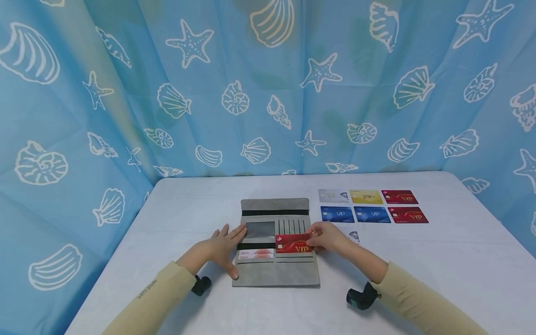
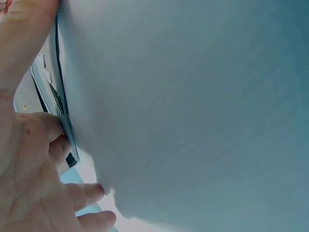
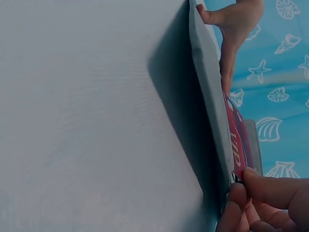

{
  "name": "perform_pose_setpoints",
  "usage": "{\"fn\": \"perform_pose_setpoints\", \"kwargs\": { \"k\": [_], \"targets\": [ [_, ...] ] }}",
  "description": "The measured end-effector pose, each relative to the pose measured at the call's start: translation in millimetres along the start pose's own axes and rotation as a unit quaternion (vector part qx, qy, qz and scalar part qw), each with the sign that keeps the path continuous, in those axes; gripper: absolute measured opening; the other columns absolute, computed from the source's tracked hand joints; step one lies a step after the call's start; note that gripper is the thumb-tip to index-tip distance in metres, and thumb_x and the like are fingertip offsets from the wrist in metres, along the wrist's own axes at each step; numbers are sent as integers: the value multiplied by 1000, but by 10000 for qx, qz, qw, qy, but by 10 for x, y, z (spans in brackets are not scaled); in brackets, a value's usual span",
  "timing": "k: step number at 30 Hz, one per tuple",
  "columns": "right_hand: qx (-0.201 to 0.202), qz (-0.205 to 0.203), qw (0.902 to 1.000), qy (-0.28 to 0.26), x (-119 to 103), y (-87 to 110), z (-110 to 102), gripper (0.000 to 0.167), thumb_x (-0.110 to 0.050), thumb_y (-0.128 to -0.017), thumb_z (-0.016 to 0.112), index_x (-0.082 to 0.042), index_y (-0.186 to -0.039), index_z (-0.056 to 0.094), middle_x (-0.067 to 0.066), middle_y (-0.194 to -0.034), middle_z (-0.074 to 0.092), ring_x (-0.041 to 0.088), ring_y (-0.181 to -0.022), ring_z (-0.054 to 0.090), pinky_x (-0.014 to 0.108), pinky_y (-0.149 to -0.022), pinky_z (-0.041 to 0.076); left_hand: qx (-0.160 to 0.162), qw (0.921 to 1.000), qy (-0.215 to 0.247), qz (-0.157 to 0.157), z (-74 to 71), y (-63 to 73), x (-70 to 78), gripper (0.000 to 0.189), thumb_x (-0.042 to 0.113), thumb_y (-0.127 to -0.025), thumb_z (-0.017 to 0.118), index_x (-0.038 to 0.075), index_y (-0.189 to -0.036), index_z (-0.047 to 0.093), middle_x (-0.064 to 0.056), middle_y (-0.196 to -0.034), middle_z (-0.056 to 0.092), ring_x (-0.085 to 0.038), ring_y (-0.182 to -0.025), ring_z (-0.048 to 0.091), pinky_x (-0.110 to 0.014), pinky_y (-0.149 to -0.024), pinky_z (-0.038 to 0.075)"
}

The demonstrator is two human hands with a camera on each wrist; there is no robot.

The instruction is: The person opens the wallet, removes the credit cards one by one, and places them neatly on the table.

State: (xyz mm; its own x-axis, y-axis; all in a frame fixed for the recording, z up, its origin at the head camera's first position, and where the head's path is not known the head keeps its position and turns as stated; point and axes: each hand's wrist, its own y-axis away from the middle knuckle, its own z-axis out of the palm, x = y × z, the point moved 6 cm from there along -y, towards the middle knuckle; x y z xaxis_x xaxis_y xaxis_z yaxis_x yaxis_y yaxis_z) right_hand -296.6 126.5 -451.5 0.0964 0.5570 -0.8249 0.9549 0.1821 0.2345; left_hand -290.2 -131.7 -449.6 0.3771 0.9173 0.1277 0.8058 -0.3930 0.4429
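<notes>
Beige cloth sleeves (image 1: 152,300) reach in from the near side over a white desk (image 1: 259,314), with a small black device (image 1: 362,297) beneath the right wrist and another (image 1: 201,285) by the left. Between the arms lies a grey wallet (image 1: 276,276), opened out flat, its plain lower panel nearest. Just above that panel, a pale printed card (image 1: 256,254) sits in the left-hand slot. The left hand (image 1: 219,249) rests with fingers spread and fairly straight, thumb and forefinger touching the wallet's left edge. Across the wallet's right half lies a red VIP card (image 1: 290,243), its right end pinched between the thumb and fingers of the right hand (image 1: 330,237); whether its lower edge has entered a slot I cannot tell. Beyond it come a clear window (image 1: 260,229) on the left, a set of narrow upright slots (image 1: 293,226) on the right, and a top flap with a small snap (image 1: 274,203). Right of the wallet, a pale card (image 1: 354,235) is partly hidden behind the right forearm. Past it, two blue cards (image 1: 337,214) and a red one (image 1: 408,215) form a row; behind them lie silver (image 1: 333,196), gold (image 1: 366,197) and red (image 1: 399,197) cards. A blue curtain (image 1: 268,70) with white shells and starfish hangs at the back.
</notes>
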Motion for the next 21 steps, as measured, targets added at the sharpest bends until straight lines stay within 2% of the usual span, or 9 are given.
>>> {"fn": "perform_pose_setpoints", "kwargs": {
  "k": [5,9,16,21],
  "targets": [
    [107,-99,9990,-430,-10,-42,-45,25,-7,-85,62,0,-108,55,9,-85,60,15,-67,57,27,-63,53,-8,10000,7,-13,-1,-1,3,120,50,-57,80,15,-148,10,-1,-155,2,-40,-139,2,-53,-111,8],
    [53,-127,9972,-729,-26,-56,-101,27,-8,-87,60,-1,-112,53,10,-86,58,16,-63,58,28,-61,54,-25,10000,-15,-9,-4,-2,2,120,51,-58,80,14,-148,10,-1,-155,2,-40,-139,2,-54,-111,8],
    [132,-93,9960,-880,-28,-34,-252,27,-11,-88,60,-3,-112,52,12,-91,56,18,-68,58,27,-63,54,-53,10000,0,-13,-10,4,1,120,50,-58,80,14,-148,10,-1,-155,1,-39,-139,2,-53,-111,8],
    [138,-17,9958,-907,-2,-11,-363,28,-13,-89,59,-2,-114,51,18,-105,57,19,-75,59,27,-66,54,-28,10000,10,-5,-7,5,-1,120,50,-57,80,14,-148,10,-1,-155,1,-40,-139,2,-53,-111,8]
  ]
}}
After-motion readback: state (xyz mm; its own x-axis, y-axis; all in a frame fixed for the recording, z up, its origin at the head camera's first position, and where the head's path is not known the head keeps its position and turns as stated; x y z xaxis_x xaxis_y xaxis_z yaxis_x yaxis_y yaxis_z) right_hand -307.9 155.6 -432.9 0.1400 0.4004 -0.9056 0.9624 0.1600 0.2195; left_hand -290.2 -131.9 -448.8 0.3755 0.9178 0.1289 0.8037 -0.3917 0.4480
